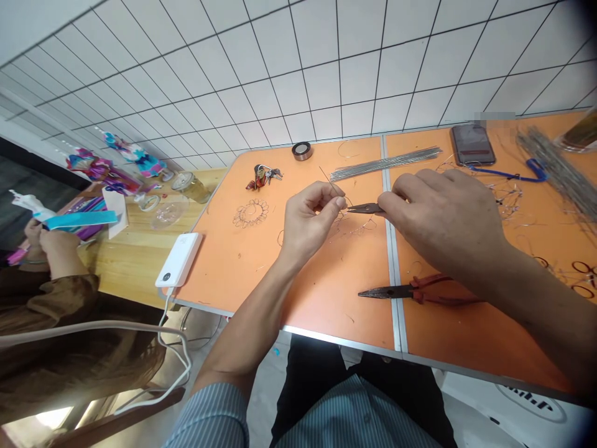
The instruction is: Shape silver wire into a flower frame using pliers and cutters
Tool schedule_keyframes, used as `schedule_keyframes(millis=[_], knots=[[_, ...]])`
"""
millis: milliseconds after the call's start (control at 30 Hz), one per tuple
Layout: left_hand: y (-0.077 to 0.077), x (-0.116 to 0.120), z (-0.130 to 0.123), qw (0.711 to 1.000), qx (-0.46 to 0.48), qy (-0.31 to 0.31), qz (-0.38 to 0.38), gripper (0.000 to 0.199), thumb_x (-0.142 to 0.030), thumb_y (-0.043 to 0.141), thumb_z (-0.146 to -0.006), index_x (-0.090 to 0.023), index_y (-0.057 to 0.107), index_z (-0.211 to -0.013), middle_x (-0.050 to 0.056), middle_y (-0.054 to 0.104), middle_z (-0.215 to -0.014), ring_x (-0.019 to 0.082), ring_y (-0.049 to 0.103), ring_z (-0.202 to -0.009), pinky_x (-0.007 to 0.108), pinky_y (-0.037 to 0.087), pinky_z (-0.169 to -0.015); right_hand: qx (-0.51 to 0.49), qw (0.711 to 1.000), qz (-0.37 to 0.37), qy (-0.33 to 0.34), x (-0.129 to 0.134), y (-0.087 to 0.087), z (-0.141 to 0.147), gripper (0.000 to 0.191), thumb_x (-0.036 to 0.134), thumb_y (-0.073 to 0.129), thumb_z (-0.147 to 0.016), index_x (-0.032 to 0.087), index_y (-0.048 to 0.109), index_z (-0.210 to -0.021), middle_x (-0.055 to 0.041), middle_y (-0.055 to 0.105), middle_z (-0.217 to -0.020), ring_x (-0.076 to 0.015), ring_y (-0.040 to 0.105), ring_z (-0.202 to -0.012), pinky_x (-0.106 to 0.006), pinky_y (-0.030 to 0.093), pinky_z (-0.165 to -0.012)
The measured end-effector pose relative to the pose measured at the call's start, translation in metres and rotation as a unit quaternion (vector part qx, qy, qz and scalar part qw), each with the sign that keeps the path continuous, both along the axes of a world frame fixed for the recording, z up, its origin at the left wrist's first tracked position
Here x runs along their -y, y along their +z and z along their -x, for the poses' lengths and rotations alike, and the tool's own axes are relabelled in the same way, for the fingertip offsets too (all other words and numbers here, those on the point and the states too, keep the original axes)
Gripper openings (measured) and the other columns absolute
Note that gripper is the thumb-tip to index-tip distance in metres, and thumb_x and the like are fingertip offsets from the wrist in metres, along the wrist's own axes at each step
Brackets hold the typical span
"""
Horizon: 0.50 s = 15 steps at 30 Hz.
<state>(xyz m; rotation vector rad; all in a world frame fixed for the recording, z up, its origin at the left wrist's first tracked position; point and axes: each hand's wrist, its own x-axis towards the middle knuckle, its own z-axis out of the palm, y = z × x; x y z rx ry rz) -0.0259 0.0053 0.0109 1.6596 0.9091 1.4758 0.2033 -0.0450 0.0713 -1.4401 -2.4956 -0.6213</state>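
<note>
Between thumb and fingers, my left hand point(308, 219) pinches a thin wire point(326, 178) whose free end sticks up above the knuckles. My right hand point(441, 211) is wrapped round small needle-nose pliers point(366, 208), their dark jaws pointing left with the tip right by the left fingertips. Whether the jaws grip the wire is too small to tell. The handles are hidden in my right palm. Below it on the orange table point(321, 286) lies a second pair of pliers with red handles point(426, 289). A looped wire ring point(250, 213) rests left of my left hand.
Behind my hands are a roll of tape point(301, 150), keys point(264, 177), a bundle of straight wires point(387, 163) and a phone point(472, 144). A white power bank point(178, 260) with a cable sits at the left edge. Another person's hands point(51, 246) hold blue material at far left.
</note>
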Motion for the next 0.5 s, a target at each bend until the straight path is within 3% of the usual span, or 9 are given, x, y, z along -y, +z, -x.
schedule_keyframes(millis=[200,500], knots=[[-0.0005,0.0005,-0.0004,1.000,0.006,-0.001,-0.007,0.019,-0.034,0.090,-0.093,-0.022,0.079,-0.084,0.002,0.075,-0.082,0.011,0.062,-0.068,0.026,0.051,-0.063,-0.002,1.000,-0.002,0.006,-0.0007,-0.0004,-0.0005,0.045,-0.008,0.043,-0.095,0.021,0.076,-0.086,-0.0101,0.069,-0.081,-0.0273,0.056,-0.080,-0.043,0.026,-0.074],[-0.0009,0.0019,-0.0022,1.000,0.005,0.013,0.012,0.025,-0.039,0.094,-0.092,-0.022,0.078,-0.083,0.002,0.074,-0.082,0.012,0.061,-0.067,0.027,0.051,-0.062,0.013,1.000,-0.014,0.006,-0.0025,-0.0036,-0.0006,0.045,-0.008,0.043,-0.095,0.021,0.077,-0.086,-0.0099,0.068,-0.080,-0.0271,0.056,-0.079,-0.043,0.025,-0.073]])
